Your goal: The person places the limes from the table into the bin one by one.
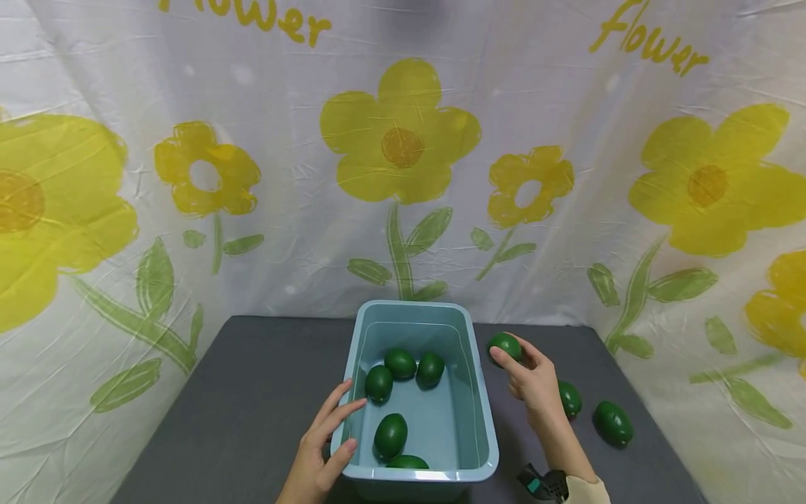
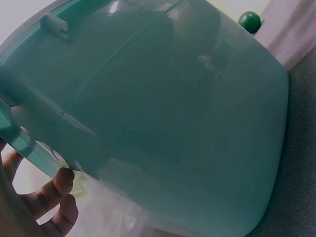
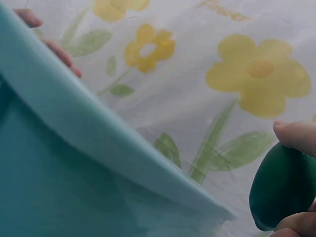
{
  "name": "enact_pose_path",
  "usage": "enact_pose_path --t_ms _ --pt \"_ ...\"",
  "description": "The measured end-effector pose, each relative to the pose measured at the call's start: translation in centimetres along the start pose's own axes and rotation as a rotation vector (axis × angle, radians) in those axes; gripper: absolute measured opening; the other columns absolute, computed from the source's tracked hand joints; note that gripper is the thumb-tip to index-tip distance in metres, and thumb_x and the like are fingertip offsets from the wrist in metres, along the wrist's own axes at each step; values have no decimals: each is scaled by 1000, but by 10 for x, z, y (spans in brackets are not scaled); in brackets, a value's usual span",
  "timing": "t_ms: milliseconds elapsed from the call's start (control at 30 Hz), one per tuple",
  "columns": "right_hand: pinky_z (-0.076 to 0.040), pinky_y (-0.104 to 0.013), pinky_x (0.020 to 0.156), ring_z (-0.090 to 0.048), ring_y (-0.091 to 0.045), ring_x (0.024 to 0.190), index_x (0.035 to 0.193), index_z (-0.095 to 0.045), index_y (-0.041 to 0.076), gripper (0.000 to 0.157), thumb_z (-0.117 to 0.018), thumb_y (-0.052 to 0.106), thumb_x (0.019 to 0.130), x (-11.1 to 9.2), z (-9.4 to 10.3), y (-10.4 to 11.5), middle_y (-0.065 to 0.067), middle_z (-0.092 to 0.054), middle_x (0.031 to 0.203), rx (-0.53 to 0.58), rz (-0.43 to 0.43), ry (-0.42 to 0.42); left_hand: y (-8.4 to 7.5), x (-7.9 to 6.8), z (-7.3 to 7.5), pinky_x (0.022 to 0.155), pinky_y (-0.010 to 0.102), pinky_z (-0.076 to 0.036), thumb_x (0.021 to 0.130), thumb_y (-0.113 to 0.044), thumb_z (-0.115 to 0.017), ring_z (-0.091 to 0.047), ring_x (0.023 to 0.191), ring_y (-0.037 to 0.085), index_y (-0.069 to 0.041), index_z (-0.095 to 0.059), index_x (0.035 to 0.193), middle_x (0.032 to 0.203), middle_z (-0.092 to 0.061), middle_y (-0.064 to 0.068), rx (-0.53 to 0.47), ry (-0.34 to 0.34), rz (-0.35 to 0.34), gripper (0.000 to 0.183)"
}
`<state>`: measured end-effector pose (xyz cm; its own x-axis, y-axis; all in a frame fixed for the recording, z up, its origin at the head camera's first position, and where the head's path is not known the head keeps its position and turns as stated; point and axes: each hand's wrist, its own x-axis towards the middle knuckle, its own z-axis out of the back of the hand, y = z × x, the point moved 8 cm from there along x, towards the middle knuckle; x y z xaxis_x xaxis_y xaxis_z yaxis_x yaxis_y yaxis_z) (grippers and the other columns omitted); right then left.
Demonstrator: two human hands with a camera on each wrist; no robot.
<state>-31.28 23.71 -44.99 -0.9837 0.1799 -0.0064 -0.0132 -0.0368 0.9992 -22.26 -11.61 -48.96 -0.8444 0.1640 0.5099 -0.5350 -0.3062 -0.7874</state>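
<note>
My right hand [image 1: 532, 378] pinches a dark green oval fruit [image 1: 504, 346] between thumb and fingers, to the right of the blue plastic bin [image 1: 466, 458]. The same fruit [image 3: 279, 190] shows near the right edge of the right wrist view, apart from the bin's rim. My left hand [image 1: 324, 444] rests at the bin's left rim, fairly straight fingers reaching over it. From below, the left wrist view shows this hand [image 2: 42, 197] beside the bin's outer wall [image 2: 173, 123]. Several matching green fruits [image 1: 400, 364] lie inside the bin, one partly hidden by the near wall.
Two more green fruits lie on the dark grey table [image 1: 252, 413] to the right: one [image 1: 569, 399] partly behind my right forearm, the other [image 1: 613, 424] farther right. A white curtain [image 1: 283, 175] with yellow flowers hangs behind and around the table.
</note>
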Motion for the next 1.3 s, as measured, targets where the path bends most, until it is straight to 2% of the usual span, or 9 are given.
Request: enact_pose_path --t_ms 267,400,533,600,667,933,1100,1200,1300 --pt "-31 -23 49 -30 -6 47 141 -64 9 52 -83 24 95 0 -15 2 7 -50 71 -26 12 37 5 0 -1 87 39 -61 100 -9 -61 -49 139 10 -28 -65 145 167 -41 7 -22 -17 63 49" --pt "-33 -24 50 -32 -8 50 144 -63 11 56 -84 25 94 -2 -24 1 2 -63 88 -82 10 62 5 1 -1 86 40 -61 101 -9 -60 -52 137 13 -28 -65 145 167 -40 7 -42 -15 78 48" --pt "-50 -27 66 -64 -17 83 147 -63 11 63 -86 31 91 -5 -32 6 -10 -70 126 -215 62 78 4 1 -1 85 38 -61 101 -9 -60 -51 135 6 -27 -66 144 167 -40 8 -52 -19 68 47" --pt "-57 -33 79 -66 -27 113 147 -63 10 65 -86 32 90 -7 -35 9 -14 -67 137 -276 102 79 3 1 0 84 38 -61 101 -9 -60 -51 136 5 -27 -66 144 167 -41 8 -49 -23 62 48" --pt "-58 -37 88 -62 -31 127 147 -62 9 67 -87 32 89 -8 -37 13 -13 -66 141 -309 131 94 2 1 0 84 37 -61 101 -9 -60 -51 136 5 -27 -66 144 167 -41 9 -45 -26 59 47" --pt "-57 -31 76 -69 -19 104 146 -64 14 67 -91 29 86 -9 -53 14 -11 -67 139 -374 174 244 3 0 0 82 35 -61 100 -11 -62 -52 134 7 -29 -67 142 166 -42 6 -52 -28 92 46" --pt "-53 -29 70 -65 -25 116 147 -63 18 69 -91 32 85 -9 -56 17 -10 -66 143 -465 234 257 3 0 0 82 36 -61 100 -11 -62 -53 132 10 -30 -67 141 166 -42 5 -47 -32 106 46" --pt "-47 -27 61 -65 -19 93 146 -64 17 66 -90 31 86 -9 -55 17 -12 -67 143 -469 250 259 4 0 0 81 36 -61 100 -11 -62 -53 132 9 -30 -68 141 166 -42 5 -45 -37 108 46" --pt "-39 -25 51 -45 -10 55 144 -65 14 63 -89 27 87 -9 -53 17 -16 -67 141 -434 245 258 5 0 -1 82 37 -61 100 -10 -61 -51 134 8 -29 -66 143 166 -42 5 -39 -29 92 47"
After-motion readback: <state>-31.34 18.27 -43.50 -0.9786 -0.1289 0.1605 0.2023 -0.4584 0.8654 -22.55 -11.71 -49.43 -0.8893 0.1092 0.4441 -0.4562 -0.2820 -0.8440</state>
